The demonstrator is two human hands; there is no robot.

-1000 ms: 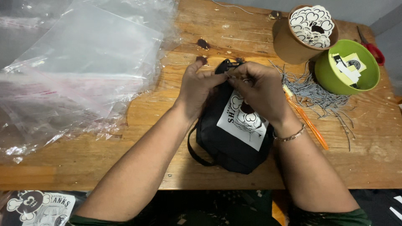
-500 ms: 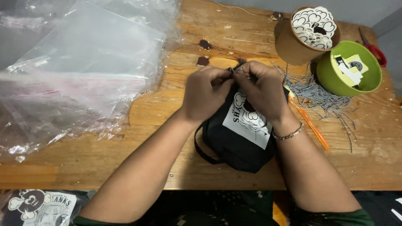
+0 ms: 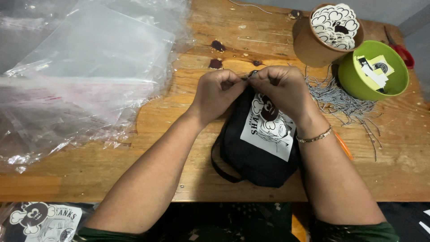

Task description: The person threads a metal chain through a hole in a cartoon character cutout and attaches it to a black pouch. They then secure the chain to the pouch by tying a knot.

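Wooden table (image 3: 148, 179) spans the whole view; its near edge runs just below the bag, its far edge is cut off by a grey wall at top right.

Clear plastic bags (image 3: 80, 76) lie heaped over the left half of the top, overlapping and crumpled, spilling off the left edge. They take up that side entirely, so the working room is the bare strip from centre to right.

Small black pouch bag (image 3: 255, 157) lies flat at centre, near the front edge, white printed patch facing up, its black strap looped out to the left. Laid flat like this, its top end is presented toward the fingers.

Left hand (image 3: 217, 92) and right hand (image 3: 282, 89) meet at the pouch's top end, fingertips pinched together on a small metal fitting there (likely the zip pull; too small to be sure). Both wrists rest low, seemingly steadying fine work. A thin bracelet sits on the right wrist.

Brown tub (image 3: 313, 42) of white printed cut-outs stands at the far right, touching the green bowl (image 3: 354, 80) of paper tags. Ball chains (image 3: 345, 103) lie fanned out just right of the right hand, within easy reach. An orange pencil (image 3: 344, 147) lies beside the right forearm. Red-handled scissors (image 3: 401, 47) sit behind the bowl near the edge.
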